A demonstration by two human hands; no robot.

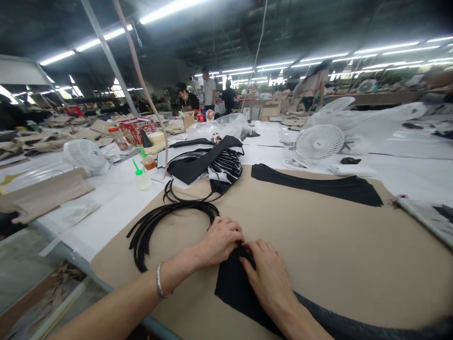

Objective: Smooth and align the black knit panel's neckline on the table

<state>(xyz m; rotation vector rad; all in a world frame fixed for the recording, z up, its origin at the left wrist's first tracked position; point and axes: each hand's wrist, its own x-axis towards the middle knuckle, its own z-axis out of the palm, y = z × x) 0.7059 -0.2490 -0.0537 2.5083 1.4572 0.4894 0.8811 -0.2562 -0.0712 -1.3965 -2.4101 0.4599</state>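
Note:
A long curved black fabric piece (231, 282) lies on the brown board, running toward the lower right. My left hand (222, 240) has its fingers closed on the piece's upper end. Close beside it, my right hand (268, 270) pinches the same edge between thumb and fingers, palm over the piece. What lies between the fingertips is mostly hidden. Left of my hands rests a curved bundle of thin black strips (146, 230), its right end by my left hand. Beyond it sits a pile of black pieces (198, 165) with white-striped layers.
Another curved black piece (314, 185) lies across the far side of the brown board (336, 236). White fans (318, 142) stand at both sides of the table. Green-tipped bottles (142, 179) are at the left, near a red patterned box (137, 130). People work farther back.

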